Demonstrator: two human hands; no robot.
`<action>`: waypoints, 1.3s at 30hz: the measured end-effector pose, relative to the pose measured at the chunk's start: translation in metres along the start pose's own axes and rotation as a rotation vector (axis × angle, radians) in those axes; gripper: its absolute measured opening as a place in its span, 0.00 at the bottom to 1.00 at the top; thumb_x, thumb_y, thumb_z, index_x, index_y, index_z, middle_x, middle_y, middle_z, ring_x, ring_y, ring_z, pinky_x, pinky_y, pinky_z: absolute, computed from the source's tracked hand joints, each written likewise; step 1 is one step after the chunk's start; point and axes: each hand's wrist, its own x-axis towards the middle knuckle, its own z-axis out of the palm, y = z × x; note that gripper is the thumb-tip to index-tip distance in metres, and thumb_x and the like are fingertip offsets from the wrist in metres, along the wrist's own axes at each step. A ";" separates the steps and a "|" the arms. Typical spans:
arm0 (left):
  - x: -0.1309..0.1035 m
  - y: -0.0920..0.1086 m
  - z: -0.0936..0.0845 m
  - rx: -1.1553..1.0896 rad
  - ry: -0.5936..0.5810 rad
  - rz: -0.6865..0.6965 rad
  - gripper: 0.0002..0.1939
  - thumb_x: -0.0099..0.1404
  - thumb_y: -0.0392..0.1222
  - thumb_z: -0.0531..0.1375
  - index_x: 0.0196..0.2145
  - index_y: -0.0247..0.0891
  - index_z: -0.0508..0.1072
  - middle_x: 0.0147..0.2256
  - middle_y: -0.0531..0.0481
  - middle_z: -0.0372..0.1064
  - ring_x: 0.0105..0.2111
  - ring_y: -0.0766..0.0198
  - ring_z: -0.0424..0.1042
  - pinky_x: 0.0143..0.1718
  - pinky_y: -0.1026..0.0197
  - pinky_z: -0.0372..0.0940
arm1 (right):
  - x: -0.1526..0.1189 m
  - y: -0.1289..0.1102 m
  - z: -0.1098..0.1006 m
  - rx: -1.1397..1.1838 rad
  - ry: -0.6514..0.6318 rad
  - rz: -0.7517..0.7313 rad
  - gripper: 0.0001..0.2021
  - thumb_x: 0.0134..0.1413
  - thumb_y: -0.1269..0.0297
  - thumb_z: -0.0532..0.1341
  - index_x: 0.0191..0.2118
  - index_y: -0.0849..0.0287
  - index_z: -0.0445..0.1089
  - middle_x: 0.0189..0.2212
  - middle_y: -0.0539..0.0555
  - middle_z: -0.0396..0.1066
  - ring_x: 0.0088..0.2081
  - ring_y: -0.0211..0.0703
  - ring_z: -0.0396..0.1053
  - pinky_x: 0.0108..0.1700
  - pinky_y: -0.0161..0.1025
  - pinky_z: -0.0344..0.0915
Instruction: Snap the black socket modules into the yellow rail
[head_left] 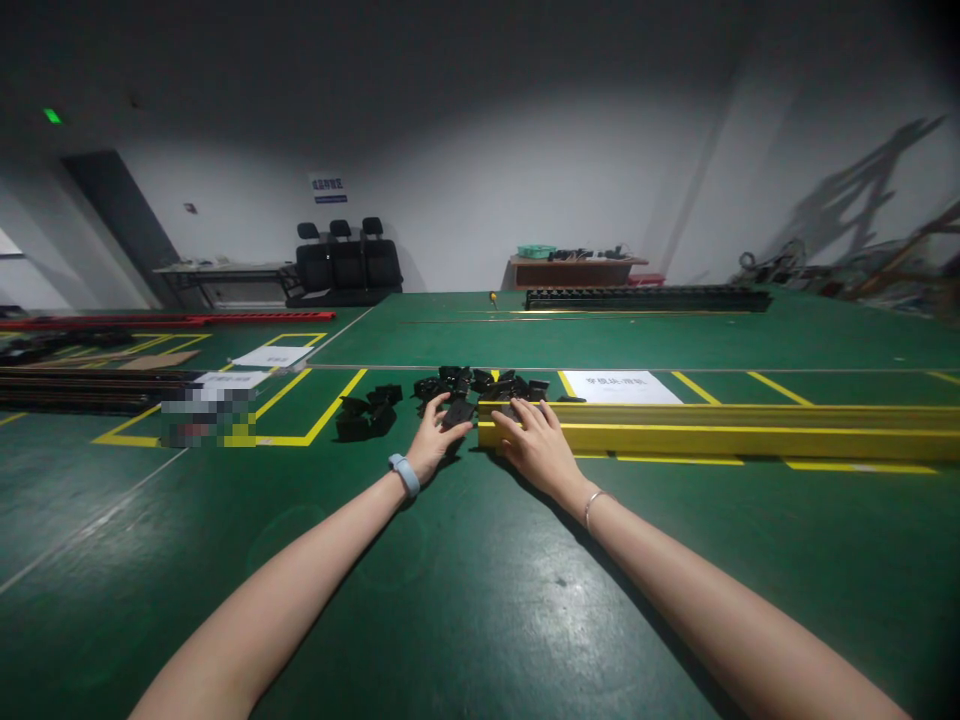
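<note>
While holding a small black piece [459, 414] pinched in the left hand [433, 437], resting the right hand [538, 445] over the left end of a long yellow rail [750, 440]. Holding the piece just beside that end, in front of a loose heap of black parts [456, 380], too close to the rail to tell touching from apart. Bending the right hand across the rail's upper edge, spread rather than balled up; cannot tell from this angle whether clenched on the rail or only lying against it. Runs from there along the green tabletop [465, 600], out past the right edge of view.

Wearing a pale blue watch [405, 476] on the left wrist and a thin bracelet [590, 508] on the right. See a smaller cluster of black parts [367, 408] left of the left hand, well apart from the rail. Note a white sheet [622, 387] with printed characters behind the rail, among strips of yellow tape [697, 389]. Farther left, see dark rails [90, 390] lying in a bundle. Toward the far edge, make out a long black track [645, 300], then black seats [349, 265] by the wall.
</note>
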 end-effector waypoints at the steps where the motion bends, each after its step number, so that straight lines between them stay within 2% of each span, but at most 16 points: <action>1: 0.000 0.002 0.000 0.015 -0.021 -0.004 0.36 0.50 0.43 0.68 0.54 0.42 0.59 0.50 0.42 0.66 0.47 0.58 0.69 0.50 0.54 0.62 | 0.000 0.000 0.000 -0.002 0.002 -0.001 0.24 0.53 0.64 0.59 0.57 0.50 0.60 0.59 0.61 0.57 0.60 0.51 0.52 0.61 0.53 0.43; 5: 0.001 0.003 -0.001 0.009 -0.073 -0.046 0.34 0.50 0.43 0.68 0.54 0.39 0.64 0.53 0.41 0.66 0.51 0.55 0.66 0.55 0.53 0.57 | 0.000 0.000 0.002 -0.007 0.008 -0.008 0.23 0.54 0.64 0.59 0.56 0.50 0.61 0.58 0.62 0.57 0.60 0.51 0.52 0.61 0.53 0.43; 9: 0.005 -0.004 -0.005 -0.058 -0.118 -0.082 0.38 0.50 0.43 0.67 0.58 0.40 0.61 0.52 0.42 0.67 0.52 0.57 0.66 0.56 0.50 0.56 | -0.001 0.001 0.002 -0.009 0.014 -0.009 0.23 0.53 0.65 0.59 0.56 0.52 0.61 0.58 0.62 0.57 0.60 0.51 0.52 0.61 0.53 0.43; 13: 0.005 -0.008 -0.007 -0.055 -0.148 -0.086 0.40 0.51 0.43 0.66 0.60 0.39 0.57 0.52 0.43 0.67 0.52 0.59 0.66 0.57 0.51 0.54 | -0.001 0.000 0.002 -0.008 0.019 -0.009 0.22 0.53 0.66 0.58 0.56 0.52 0.62 0.58 0.61 0.57 0.60 0.50 0.52 0.61 0.53 0.43; 17: 0.003 -0.003 -0.004 0.035 -0.105 -0.077 0.39 0.53 0.45 0.65 0.60 0.38 0.57 0.50 0.43 0.69 0.50 0.57 0.67 0.56 0.50 0.55 | -0.001 0.000 0.002 -0.011 0.021 -0.008 0.22 0.53 0.66 0.58 0.56 0.52 0.62 0.58 0.62 0.57 0.60 0.51 0.52 0.61 0.53 0.43; 21: 0.002 0.002 0.002 0.144 -0.063 -0.022 0.37 0.54 0.47 0.65 0.59 0.36 0.60 0.55 0.41 0.64 0.53 0.54 0.65 0.56 0.53 0.55 | -0.001 -0.001 0.002 -0.018 0.013 -0.006 0.24 0.52 0.66 0.60 0.56 0.51 0.62 0.58 0.62 0.57 0.60 0.51 0.52 0.61 0.53 0.43; 25: 0.004 -0.003 0.007 0.204 -0.011 0.001 0.36 0.53 0.48 0.65 0.58 0.34 0.61 0.55 0.40 0.63 0.53 0.53 0.65 0.56 0.53 0.55 | 0.000 -0.001 0.001 -0.014 0.005 -0.005 0.25 0.51 0.66 0.61 0.56 0.52 0.62 0.58 0.62 0.57 0.60 0.51 0.52 0.61 0.53 0.43; 31: 0.006 -0.014 0.010 0.076 0.032 -0.001 0.38 0.52 0.47 0.66 0.59 0.35 0.60 0.55 0.39 0.63 0.53 0.54 0.65 0.56 0.53 0.57 | 0.000 -0.003 0.000 -0.003 0.012 0.004 0.22 0.52 0.67 0.58 0.55 0.53 0.63 0.58 0.61 0.58 0.60 0.51 0.52 0.61 0.54 0.42; 39: 0.005 -0.011 0.013 -0.023 0.026 -0.046 0.36 0.52 0.43 0.67 0.56 0.38 0.59 0.52 0.38 0.66 0.51 0.56 0.68 0.55 0.50 0.58 | 0.000 -0.004 -0.001 0.009 0.017 0.005 0.21 0.52 0.67 0.58 0.54 0.53 0.63 0.58 0.62 0.58 0.60 0.52 0.52 0.60 0.54 0.42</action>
